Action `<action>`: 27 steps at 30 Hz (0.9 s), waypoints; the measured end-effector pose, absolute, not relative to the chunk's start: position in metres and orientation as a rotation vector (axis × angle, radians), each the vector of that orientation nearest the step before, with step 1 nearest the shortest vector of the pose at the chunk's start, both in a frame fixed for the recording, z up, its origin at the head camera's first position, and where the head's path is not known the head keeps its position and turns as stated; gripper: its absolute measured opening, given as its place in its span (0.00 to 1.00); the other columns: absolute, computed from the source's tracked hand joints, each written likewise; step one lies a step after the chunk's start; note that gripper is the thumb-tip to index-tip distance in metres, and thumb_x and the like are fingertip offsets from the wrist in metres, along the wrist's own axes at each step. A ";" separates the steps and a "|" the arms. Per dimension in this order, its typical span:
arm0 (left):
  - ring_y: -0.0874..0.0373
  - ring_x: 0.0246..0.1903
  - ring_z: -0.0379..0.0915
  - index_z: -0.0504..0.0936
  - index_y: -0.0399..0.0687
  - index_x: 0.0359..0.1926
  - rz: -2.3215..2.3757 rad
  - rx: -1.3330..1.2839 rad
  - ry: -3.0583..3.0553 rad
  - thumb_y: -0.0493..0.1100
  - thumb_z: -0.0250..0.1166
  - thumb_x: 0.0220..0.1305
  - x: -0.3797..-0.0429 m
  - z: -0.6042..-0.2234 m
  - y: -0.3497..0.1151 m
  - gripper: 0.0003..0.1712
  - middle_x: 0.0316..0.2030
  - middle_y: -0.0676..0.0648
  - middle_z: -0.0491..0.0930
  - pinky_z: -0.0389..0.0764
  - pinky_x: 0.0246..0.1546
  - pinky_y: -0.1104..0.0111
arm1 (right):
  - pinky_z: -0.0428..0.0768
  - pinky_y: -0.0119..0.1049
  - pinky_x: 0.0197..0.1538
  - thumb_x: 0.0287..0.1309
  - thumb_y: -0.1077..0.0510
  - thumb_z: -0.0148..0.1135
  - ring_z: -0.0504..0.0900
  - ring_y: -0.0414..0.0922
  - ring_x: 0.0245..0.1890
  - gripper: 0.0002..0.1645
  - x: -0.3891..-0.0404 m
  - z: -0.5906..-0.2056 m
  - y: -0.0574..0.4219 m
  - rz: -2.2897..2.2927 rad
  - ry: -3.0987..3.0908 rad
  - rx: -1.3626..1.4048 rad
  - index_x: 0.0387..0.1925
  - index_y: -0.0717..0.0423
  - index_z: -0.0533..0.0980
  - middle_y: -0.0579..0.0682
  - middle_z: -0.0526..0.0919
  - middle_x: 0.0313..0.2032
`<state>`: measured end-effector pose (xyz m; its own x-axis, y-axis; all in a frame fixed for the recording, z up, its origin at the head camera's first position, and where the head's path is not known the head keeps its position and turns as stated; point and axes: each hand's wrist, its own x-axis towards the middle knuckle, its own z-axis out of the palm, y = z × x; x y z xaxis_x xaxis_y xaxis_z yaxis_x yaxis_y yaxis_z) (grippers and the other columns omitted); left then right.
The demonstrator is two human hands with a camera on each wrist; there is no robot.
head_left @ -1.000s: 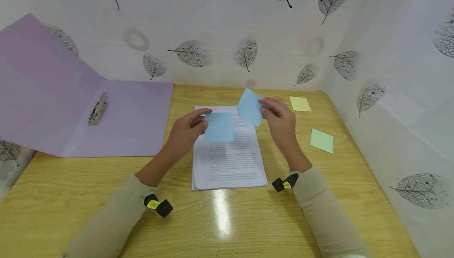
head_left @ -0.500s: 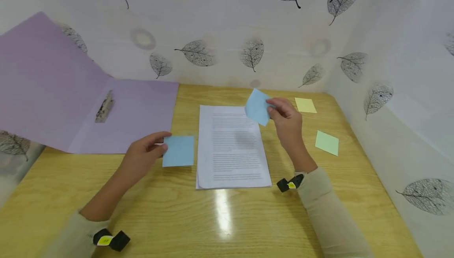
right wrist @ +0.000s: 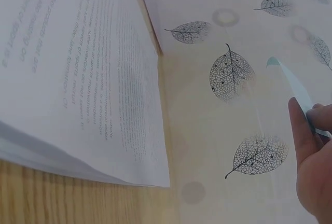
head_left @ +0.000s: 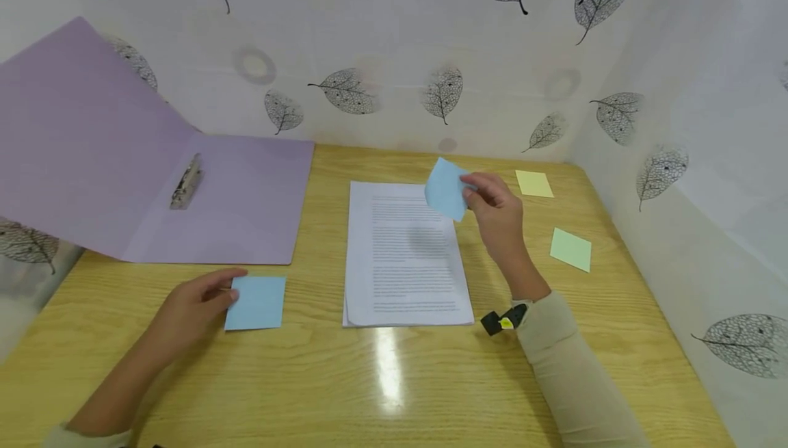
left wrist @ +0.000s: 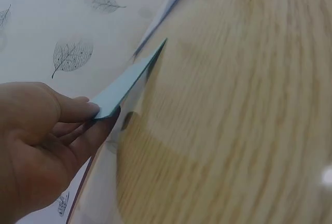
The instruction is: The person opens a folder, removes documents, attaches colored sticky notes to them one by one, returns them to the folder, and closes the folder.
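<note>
Blue note (head_left: 255,303) pinched by left hand (head_left: 197,306), just in front of open purple folder (head_left: 252,202). Second blue note (head_left: 444,189), pinched by right hand (head_left: 500,212), hides far-right corner of paper stack (head_left: 406,263) between hands; yellow note (head_left: 534,183), green note (head_left: 570,249) on table (head_left: 308,379) at right.

A stack of printed sheets (head_left: 406,256) lay on a wooden table (head_left: 295,393). Left of the stack, a purple folder (head_left: 141,161) lay open, cover raised, metal clip (head_left: 187,182) showing. Right of the stack lay a yellow note (head_left: 534,184), level with the sheets' far edge, and a green note (head_left: 571,249), level with their middle. Behind the stack rose a pale wall (head_left: 382,17) with dark leaf prints (head_left: 346,91).
</note>
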<state>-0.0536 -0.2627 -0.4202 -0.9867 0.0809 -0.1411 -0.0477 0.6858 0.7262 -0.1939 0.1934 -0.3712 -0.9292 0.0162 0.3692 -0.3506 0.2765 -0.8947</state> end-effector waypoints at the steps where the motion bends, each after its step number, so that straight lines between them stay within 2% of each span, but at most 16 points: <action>1: 0.50 0.50 0.77 0.74 0.47 0.69 1.174 0.032 2.739 0.45 0.59 0.76 -0.053 -0.421 -0.264 0.24 0.51 0.41 0.81 0.81 0.41 0.73 | 0.84 0.30 0.44 0.67 0.63 0.63 0.79 0.40 0.40 0.13 -0.194 -0.371 0.193 1.695 -2.246 0.311 0.52 0.59 0.84 0.44 0.81 0.50; 3: 0.48 0.50 0.77 0.74 0.46 0.69 1.155 0.046 2.749 0.44 0.59 0.75 -0.052 -0.423 -0.265 0.24 0.51 0.40 0.81 0.82 0.42 0.69 | 0.83 0.28 0.43 0.68 0.63 0.63 0.79 0.40 0.39 0.13 -0.193 -0.372 0.193 1.687 -2.251 0.318 0.52 0.58 0.84 0.45 0.81 0.50; 6: 0.42 0.53 0.77 0.73 0.44 0.69 1.136 0.076 2.764 0.42 0.59 0.75 -0.051 -0.424 -0.267 0.25 0.56 0.37 0.80 0.84 0.48 0.57 | 0.83 0.28 0.42 0.68 0.62 0.63 0.79 0.40 0.38 0.13 -0.194 -0.373 0.193 1.673 -2.259 0.322 0.52 0.58 0.84 0.46 0.81 0.50; 8: 0.39 0.56 0.76 0.72 0.42 0.69 1.125 0.103 2.778 0.42 0.59 0.75 -0.051 -0.423 -0.269 0.25 0.59 0.35 0.78 0.82 0.51 0.54 | 0.83 0.27 0.42 0.68 0.62 0.62 0.78 0.40 0.37 0.13 -0.194 -0.374 0.192 1.664 -2.270 0.322 0.52 0.58 0.84 0.45 0.81 0.50; 10: 0.38 0.58 0.75 0.72 0.40 0.69 1.136 0.123 2.786 0.42 0.60 0.75 -0.051 -0.422 -0.272 0.26 0.61 0.35 0.77 0.82 0.53 0.63 | 0.82 0.28 0.42 0.68 0.62 0.62 0.78 0.39 0.37 0.13 -0.193 -0.374 0.191 1.660 -2.279 0.323 0.52 0.57 0.84 0.45 0.81 0.50; 13: 0.41 0.58 0.75 0.72 0.41 0.69 1.139 0.135 2.810 0.45 0.60 0.75 -0.050 -0.420 -0.275 0.26 0.61 0.36 0.78 0.77 0.49 0.81 | 0.82 0.28 0.41 0.68 0.62 0.62 0.77 0.40 0.36 0.13 -0.192 -0.373 0.190 1.655 -2.287 0.329 0.52 0.57 0.84 0.45 0.81 0.50; 15: 0.45 0.57 0.75 0.72 0.42 0.69 1.163 0.136 2.819 0.46 0.59 0.75 -0.052 -0.418 -0.275 0.26 0.60 0.37 0.78 0.72 0.46 0.88 | 0.82 0.27 0.41 0.68 0.62 0.62 0.77 0.40 0.36 0.13 -0.190 -0.372 0.190 1.652 -2.287 0.333 0.52 0.57 0.84 0.45 0.81 0.50; 20: 0.53 0.55 0.76 0.72 0.47 0.70 1.237 0.177 2.802 0.51 0.56 0.77 -0.069 -0.404 -0.253 0.26 0.60 0.41 0.78 0.76 0.45 0.84 | 0.81 0.26 0.40 0.67 0.63 0.63 0.76 0.40 0.35 0.13 -0.188 -0.370 0.188 1.672 -2.273 0.337 0.52 0.57 0.83 0.44 0.81 0.48; 27: 0.54 0.56 0.78 0.77 0.48 0.66 1.600 0.362 2.570 0.51 0.61 0.74 -0.113 -0.378 -0.163 0.24 0.60 0.45 0.80 0.80 0.50 0.76 | 0.80 0.24 0.37 0.67 0.64 0.63 0.74 0.40 0.31 0.16 -0.186 -0.370 0.181 1.776 -2.234 0.356 0.55 0.57 0.82 0.46 0.80 0.41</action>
<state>-0.1128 -0.1626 -0.3784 -0.9675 0.2484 0.0462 0.1510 0.4221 0.8939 -0.1858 0.1808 -0.3699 -0.9349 -0.0265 0.3540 -0.3509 0.2203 -0.9101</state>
